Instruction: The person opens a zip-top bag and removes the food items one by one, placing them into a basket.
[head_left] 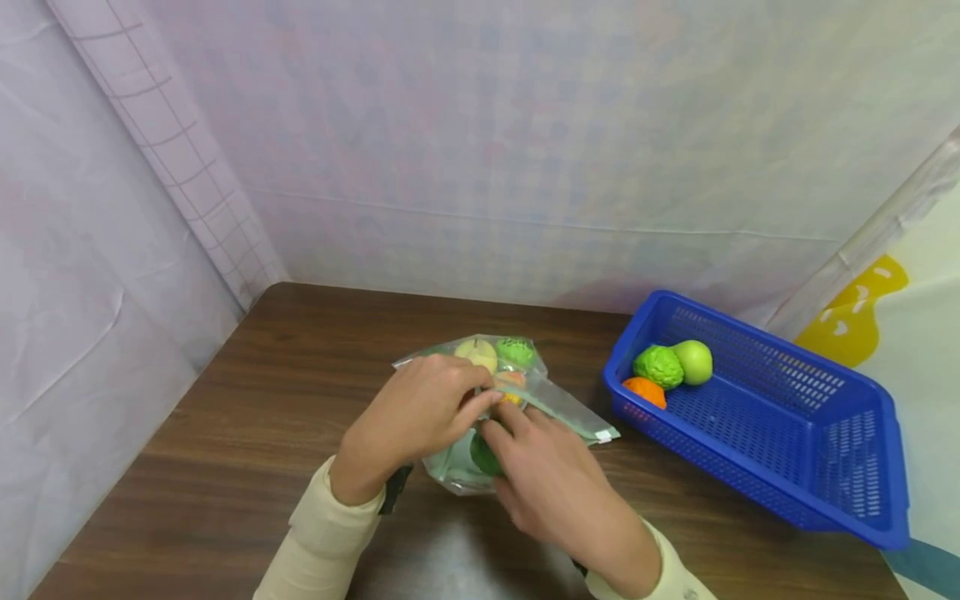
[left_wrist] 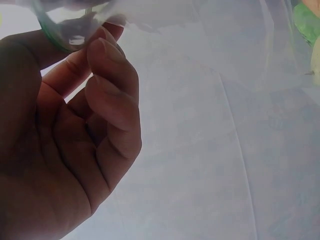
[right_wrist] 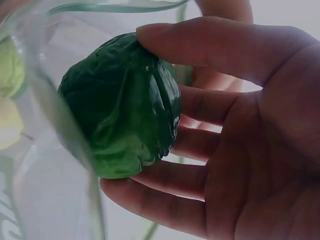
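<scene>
A clear zip bag [head_left: 566, 406] with a green-edged mouth and a white slider [head_left: 604, 436] lies on the table. Inside it show a pale yellow fruit [head_left: 477, 353], a green fruit [head_left: 516, 351] and something orange, partly covered. My left hand [head_left: 420, 408] pinches the bag's rim between thumb and curled fingers. From the near side, my right hand [head_left: 555, 483] holds a dark green, round vegetable with leaf-like folds [right_wrist: 122, 105] at the bag's mouth. In the right wrist view, thumb and fingers grip it, and the bag film overlaps its far side.
A blue perforated basket [head_left: 772, 442] stands at the right of the brown table [head_left: 247, 450]. It holds a green apple [head_left: 693, 362], a bumpy green fruit [head_left: 658, 367] and an orange fruit [head_left: 645, 391]. Pale cloth [head_left: 525, 150] hangs behind the table and on both sides.
</scene>
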